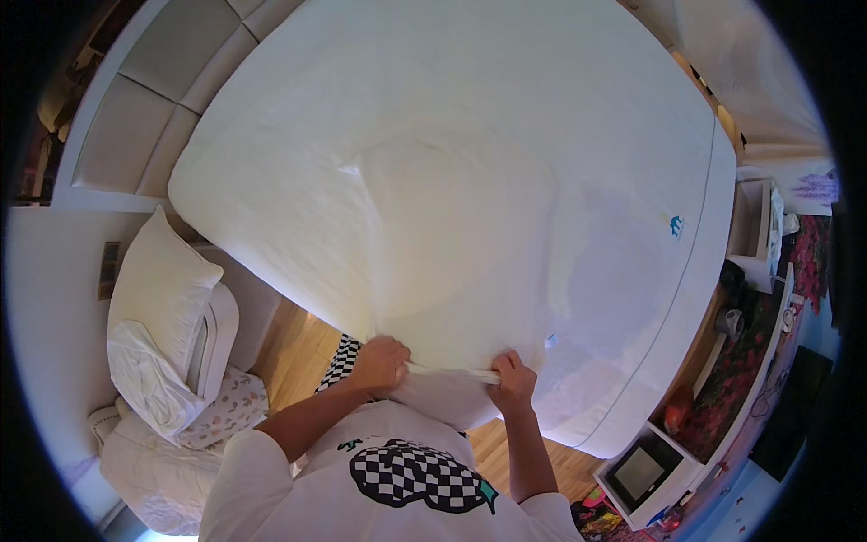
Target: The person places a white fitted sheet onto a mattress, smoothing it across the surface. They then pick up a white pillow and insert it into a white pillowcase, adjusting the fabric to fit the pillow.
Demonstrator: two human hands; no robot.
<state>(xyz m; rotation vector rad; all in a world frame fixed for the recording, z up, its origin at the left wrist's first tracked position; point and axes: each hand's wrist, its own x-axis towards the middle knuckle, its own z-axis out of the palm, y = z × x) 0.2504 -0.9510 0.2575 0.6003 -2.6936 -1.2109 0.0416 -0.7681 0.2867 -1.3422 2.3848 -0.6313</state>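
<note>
A white fitted sheet or mattress cover (460, 257) lies over a large mattress (637, 379) in front of me. Both of my hands grip its near edge, which is lifted and drawn towards my body. My left hand (381, 364) is closed on the edge at the left, and my right hand (513, 381) pinches it a short way to the right. The cloth is stretched taut between the two fists, with folds running away from each. Part of the cloth hangs below the hands against my shirt. A small blue tag (551, 341) shows beside my right hand.
A padded headboard (129, 129) stands at the upper left. Pillows (159, 284) and folded bedding (162, 477) are piled at the left. Along the right are an open drawer (750, 220), a long low cabinet (738, 379) and a white box-like unit (647, 474). Wooden floor (294, 345) shows below.
</note>
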